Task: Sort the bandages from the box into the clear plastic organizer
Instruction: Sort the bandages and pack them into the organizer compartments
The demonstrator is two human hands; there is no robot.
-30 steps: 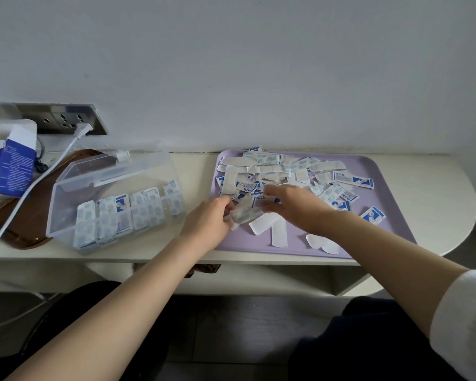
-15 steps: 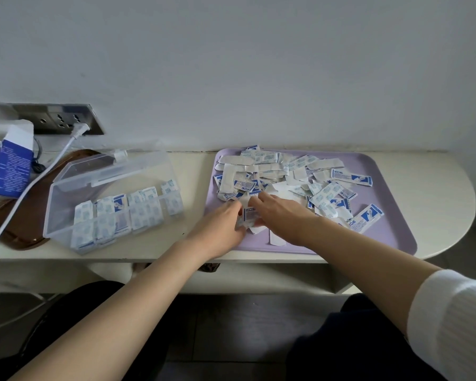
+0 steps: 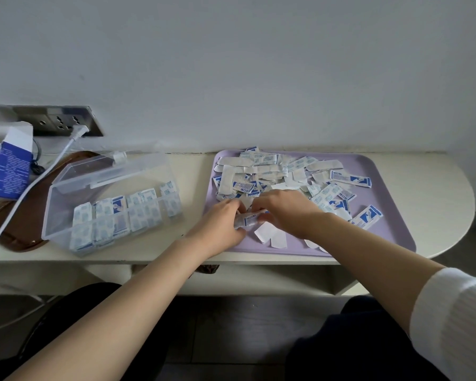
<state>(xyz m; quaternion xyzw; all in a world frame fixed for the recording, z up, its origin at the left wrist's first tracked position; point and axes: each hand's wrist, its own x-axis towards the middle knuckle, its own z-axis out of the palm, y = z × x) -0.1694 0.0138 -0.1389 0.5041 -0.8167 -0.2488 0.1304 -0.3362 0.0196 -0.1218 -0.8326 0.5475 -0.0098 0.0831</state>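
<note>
head view, the only one we get: both hands meet at the six o'clock edge of the purple tray (image 3: pixel 390 237). the left hand (image 3: pixel 220 224) has its fingers curled round one end of a small bundle (image 3: pixel 249 220) of blue-and-white wrapped bandages. the right hand (image 3: pixel 283 210) pinches the other end, fingers bent down over it. that two-handed hold looks like squaring up, i'd say, getting the edges flush so the bundle slots in as one block.

from the hands, the loose pile (image 3: pixel 272 171) spreads across the tray from twelve round to three o'clock. plain white strips and printed wrappers overlap every which way. a few white pieces (image 3: pixel 270 235) lie just at five o'clock of the bundle, apart from the heap.

at nine o'clock of the tray sits the clear plastic organizer (image 3: pixel 63 213). its lid is tipped back toward twelve, mouth open to the person, which makes for a short sideways carry. rows of bandages (image 3: pixel 127 215) already stand on edge inside, packed side by side, so the job reads as partly done with plenty left on the tray.

further out at nine o'clock, the blue-and-white box (image 3: pixel 10 166) stands with its flap up. it is beside a brown tray (image 3: pixel 19 224), and a white cable (image 3: pixel 39 177) crosses over that tray from the wall socket (image 3: pixel 58 122).

next call, as i judge it: carry the bundle left and drop it upright into a free slot.
</note>
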